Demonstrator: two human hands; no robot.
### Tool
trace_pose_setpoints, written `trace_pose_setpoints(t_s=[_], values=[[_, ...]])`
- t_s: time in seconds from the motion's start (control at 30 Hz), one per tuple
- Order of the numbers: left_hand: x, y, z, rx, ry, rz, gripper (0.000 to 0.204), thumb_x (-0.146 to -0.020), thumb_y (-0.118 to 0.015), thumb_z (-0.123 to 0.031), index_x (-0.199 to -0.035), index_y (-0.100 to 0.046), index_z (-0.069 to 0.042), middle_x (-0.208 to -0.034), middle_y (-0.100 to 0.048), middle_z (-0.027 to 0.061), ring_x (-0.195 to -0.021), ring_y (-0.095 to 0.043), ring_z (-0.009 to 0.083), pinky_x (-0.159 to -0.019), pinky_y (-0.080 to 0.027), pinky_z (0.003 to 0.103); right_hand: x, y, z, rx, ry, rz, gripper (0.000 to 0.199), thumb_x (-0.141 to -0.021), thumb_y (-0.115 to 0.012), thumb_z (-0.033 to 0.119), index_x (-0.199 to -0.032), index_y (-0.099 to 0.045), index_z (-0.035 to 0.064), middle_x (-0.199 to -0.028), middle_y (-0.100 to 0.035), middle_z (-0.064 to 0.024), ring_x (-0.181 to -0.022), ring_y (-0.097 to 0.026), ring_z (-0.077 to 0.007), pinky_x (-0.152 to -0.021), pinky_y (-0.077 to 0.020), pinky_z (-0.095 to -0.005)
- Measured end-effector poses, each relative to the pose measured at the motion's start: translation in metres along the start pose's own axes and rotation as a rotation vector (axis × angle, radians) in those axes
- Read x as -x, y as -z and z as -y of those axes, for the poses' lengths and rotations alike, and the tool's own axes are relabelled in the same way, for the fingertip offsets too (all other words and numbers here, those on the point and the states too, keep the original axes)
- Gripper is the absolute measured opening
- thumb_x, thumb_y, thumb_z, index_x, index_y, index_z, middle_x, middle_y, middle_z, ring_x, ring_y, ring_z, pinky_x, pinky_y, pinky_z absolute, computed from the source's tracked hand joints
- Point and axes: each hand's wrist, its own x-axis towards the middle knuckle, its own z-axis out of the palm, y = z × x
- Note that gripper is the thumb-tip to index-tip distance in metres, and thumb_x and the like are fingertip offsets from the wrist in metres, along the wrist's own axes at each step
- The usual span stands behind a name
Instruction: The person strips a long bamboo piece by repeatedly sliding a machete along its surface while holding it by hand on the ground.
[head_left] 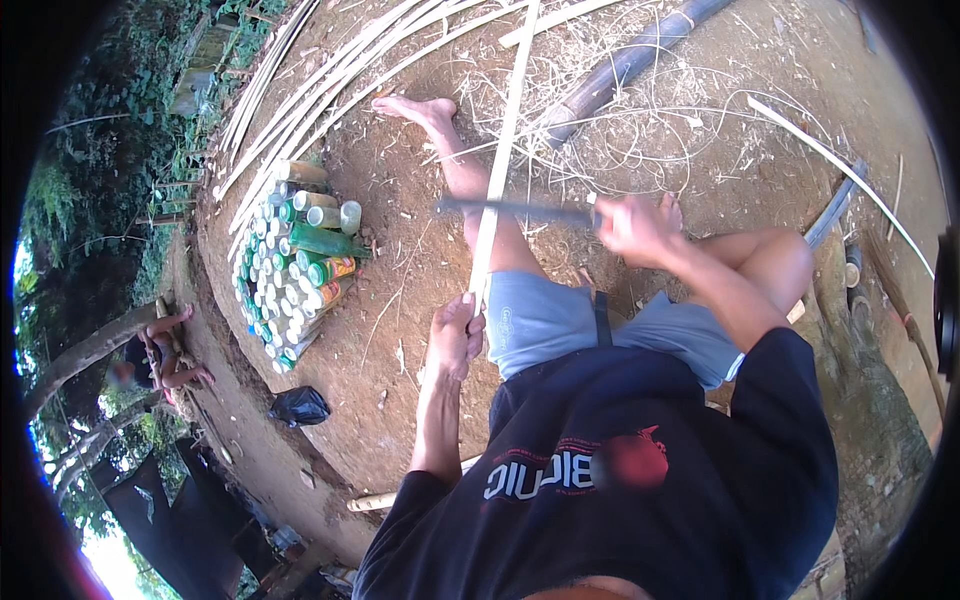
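My left hand (455, 338) is closed around the lower part of a long, pale bamboo strip (503, 145), which runs away from me over my outstretched leg. In my right hand (640, 232) is the handle end of a long dark knife (550, 213). Its blade lies across the strip, a short way beyond my left hand, with the tip reaching past the strip's left side. Whether the edge is cutting into the bamboo cannot be made out. My right fingers wrap the handle and hide most of it.
Thin shavings (640, 150) litter the soil around a dark bamboo pole (620, 80). Long pale strips (330, 110) lie at far left, beside stacked bottles and jars (290, 270). A black plastic bag (299, 406) is nearer. Another person (160, 355) sits at left.
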Motion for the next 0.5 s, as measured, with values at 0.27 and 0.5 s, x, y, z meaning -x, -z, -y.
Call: trace_pose_setpoints(t_s=[0.27, 0.5], values=[[0.007, 0.004, -0.003, 0.046, 0.060, 0.026, 0.023, -0.101, -0.052, -0.029, -0.092, -0.055, -0.008, -0.060, -0.042, -0.0042, -0.040, -0.034, 0.0052, -0.034, -0.027, 0.021, 0.007, 0.025, 0.015, -0.013, -0.275, -0.005, 0.013, -0.076, -0.068, 0.018, -0.088, -0.067, 0.0131, -0.056, -0.063, -0.0088, -0.053, -0.064, -0.0246, -0.084, -0.0481, -0.0586], [0.015, 0.007, -0.005, 0.092, 0.053, 0.051, 0.023, -0.101, -0.052, -0.029, -0.090, -0.055, -0.009, -0.060, -0.041, -0.0047, -0.040, -0.033, 0.0045, -0.034, -0.026, 0.020, -0.027, 0.041, -0.013, -0.170, -0.342, -0.172, 0.011, -0.082, -0.058, 0.013, -0.087, -0.064, 0.0052, -0.071, -0.067, -0.0143, -0.051, -0.061, -0.0241, -0.048, -0.0477, -0.0395]])
